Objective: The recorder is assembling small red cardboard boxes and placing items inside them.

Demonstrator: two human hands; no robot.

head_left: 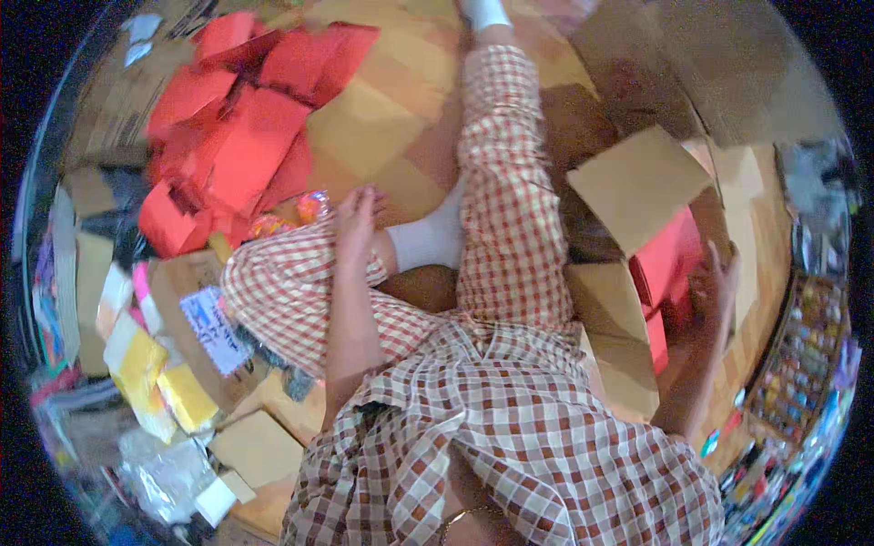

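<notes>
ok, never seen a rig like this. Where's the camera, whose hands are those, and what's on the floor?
No robot here. One wide fisheye camera on a person's head looks down, so straight edges bend. Both hands belong to the wearer, who is seated in checked clothes.

The left hand is open at the bent left knee and appears to hold nothing. The right hand, blurred, is at the right side of an open cardboard box with red pieces inside; I can't tell if it grips anything.

On the floor, a red heap lies ahead and left, with yellow packets and clear plastic nearer.
</notes>
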